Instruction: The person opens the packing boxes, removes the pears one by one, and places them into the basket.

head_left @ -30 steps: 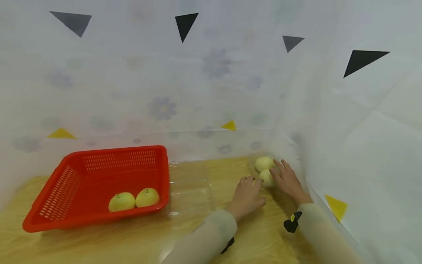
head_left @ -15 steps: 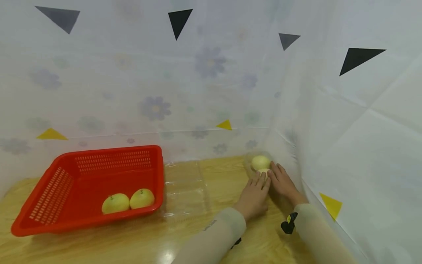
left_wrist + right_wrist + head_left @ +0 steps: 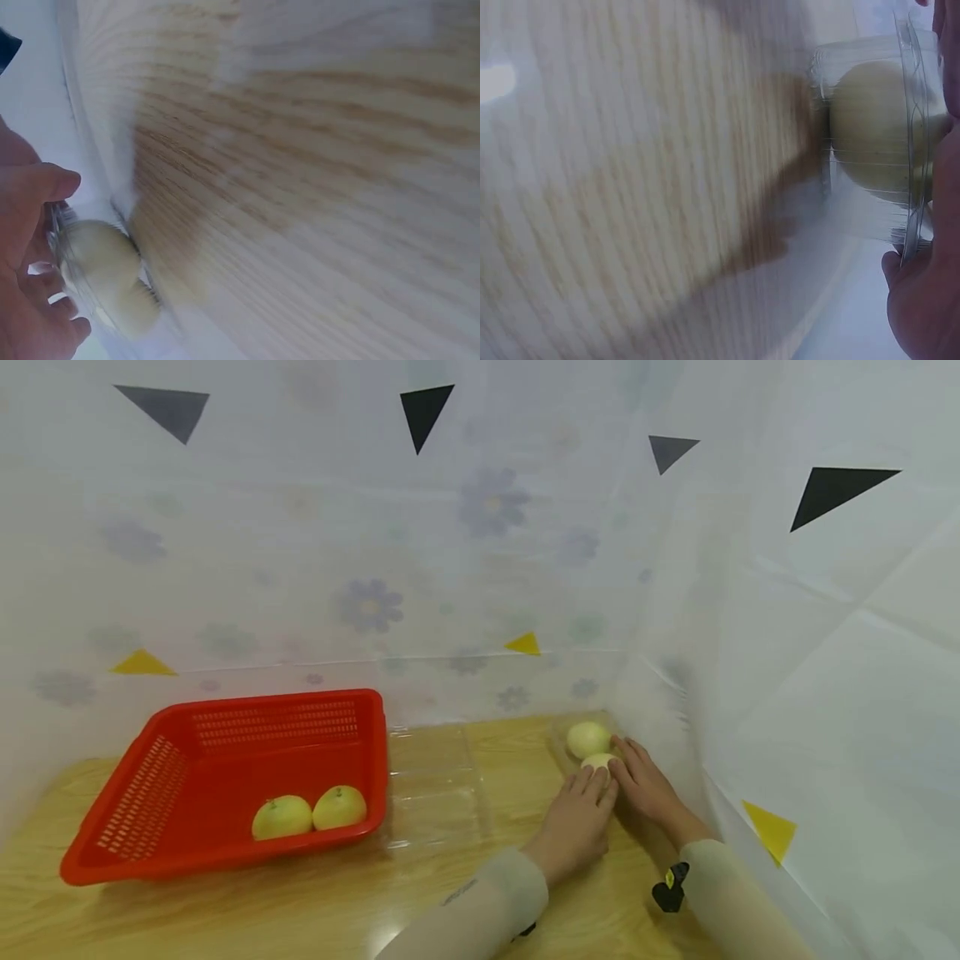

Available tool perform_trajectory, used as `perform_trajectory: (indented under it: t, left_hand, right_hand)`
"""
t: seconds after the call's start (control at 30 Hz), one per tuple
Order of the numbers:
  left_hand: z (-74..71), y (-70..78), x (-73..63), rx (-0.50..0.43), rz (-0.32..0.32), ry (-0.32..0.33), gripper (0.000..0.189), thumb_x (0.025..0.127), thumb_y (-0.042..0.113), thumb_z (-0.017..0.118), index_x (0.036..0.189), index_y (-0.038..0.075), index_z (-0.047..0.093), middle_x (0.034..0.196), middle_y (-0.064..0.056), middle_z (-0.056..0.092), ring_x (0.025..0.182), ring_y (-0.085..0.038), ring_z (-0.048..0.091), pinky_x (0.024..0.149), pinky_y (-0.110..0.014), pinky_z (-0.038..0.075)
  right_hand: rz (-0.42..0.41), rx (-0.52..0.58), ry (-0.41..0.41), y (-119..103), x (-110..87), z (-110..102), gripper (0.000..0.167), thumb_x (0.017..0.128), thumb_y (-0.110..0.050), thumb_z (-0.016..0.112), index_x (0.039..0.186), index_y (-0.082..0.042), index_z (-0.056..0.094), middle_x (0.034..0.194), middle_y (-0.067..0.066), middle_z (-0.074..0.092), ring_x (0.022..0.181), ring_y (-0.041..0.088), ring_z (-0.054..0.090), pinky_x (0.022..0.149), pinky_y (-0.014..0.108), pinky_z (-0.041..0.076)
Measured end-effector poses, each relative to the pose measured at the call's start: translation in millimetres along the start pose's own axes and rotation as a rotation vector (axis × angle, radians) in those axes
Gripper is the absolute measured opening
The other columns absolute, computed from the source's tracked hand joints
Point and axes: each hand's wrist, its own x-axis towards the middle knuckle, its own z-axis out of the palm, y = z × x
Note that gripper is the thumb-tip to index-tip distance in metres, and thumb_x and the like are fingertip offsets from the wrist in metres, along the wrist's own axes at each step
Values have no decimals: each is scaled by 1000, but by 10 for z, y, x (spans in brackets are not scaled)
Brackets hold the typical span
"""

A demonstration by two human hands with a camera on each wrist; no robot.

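In the head view a clear plastic box (image 3: 561,745) stands at the back right of the table, with two round pale-yellow pears, a far one (image 3: 588,740) and a near one (image 3: 597,762), in it. My left hand (image 3: 573,827) lies over its near end, fingertips covering part of the near pear. My right hand (image 3: 651,789) holds the right side, fingers along the rim. In the left wrist view the thumb and fingers of my left hand (image 3: 26,262) straddle the rim. The right wrist view shows my right thumb (image 3: 896,268) just under the box's rim (image 3: 911,82).
A red basket (image 3: 232,852) with a slotted wall stands on the left; two more yellow pears (image 3: 281,817) lie in its near right corner. Beside it lies a clear plastic tray (image 3: 437,777). A white flowered sheet (image 3: 450,568) closes off the back and right.
My left hand has moved forward and right onto the box's near end. The box with its pears has slid slightly left, with both hands on it.
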Motion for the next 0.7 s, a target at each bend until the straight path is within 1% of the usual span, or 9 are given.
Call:
perform_trajectory:
  t: [0.07, 0.2, 0.37, 0.5, 0.57, 0.7]
  left_hand:
    - [-17, -9, -66, 10, 4, 6, 77, 95, 46, 62, 158, 18, 29, 164, -6, 25, 151, -26, 24, 120, -40, 27]
    - [-44, -42, -196, 34, 23, 40, 74, 94, 46, 63, 156, 18, 35, 160, -5, 33, 147, -24, 32, 119, -40, 29]
    - [-52, -53, -302, 31, 49, 93, 70, 93, 45, 63, 153, 17, 41, 157, -5, 39, 143, -24, 38, 119, -39, 30]
    - [-50, -65, -392, 37, 60, 139, 70, 92, 46, 64, 151, 16, 43, 155, -5, 42, 140, -23, 42, 118, -40, 31]
    - [-64, -67, -447, 43, 65, 150, 70, 92, 47, 64, 151, 16, 43, 155, -6, 43, 139, -23, 43, 119, -40, 31]
    - [-97, -80, -570, -16, 87, 168, 69, 92, 45, 64, 151, 15, 43, 155, -4, 42, 139, -21, 43, 119, -38, 29]
  right_hand:
    - [-15, 12, -3, -26, -34, 39, 60, 109, -41, 30, 157, -6, 24, 159, 32, 17, 140, 57, 25, 105, 75, 26]
    - [-72, 38, 14, -98, -92, 107, 58, 109, -36, 36, 156, -4, 28, 158, 31, 22, 140, 56, 27, 106, 74, 26]
    - [-109, 31, 7, -152, -140, 118, 56, 108, -34, 38, 155, -4, 31, 157, 30, 25, 139, 54, 31, 105, 72, 30]
    - [-142, 57, -9, -186, -146, 155, 54, 108, -33, 39, 155, -6, 32, 159, 27, 26, 141, 51, 30, 105, 71, 31]
    - [-165, 76, -16, -210, -154, 168, 53, 108, -32, 40, 154, -6, 32, 159, 27, 26, 142, 50, 29, 105, 72, 31]
    - [-209, 99, -24, -262, -196, 183, 51, 107, -28, 42, 152, -5, 36, 157, 28, 28, 141, 50, 31, 103, 72, 33]
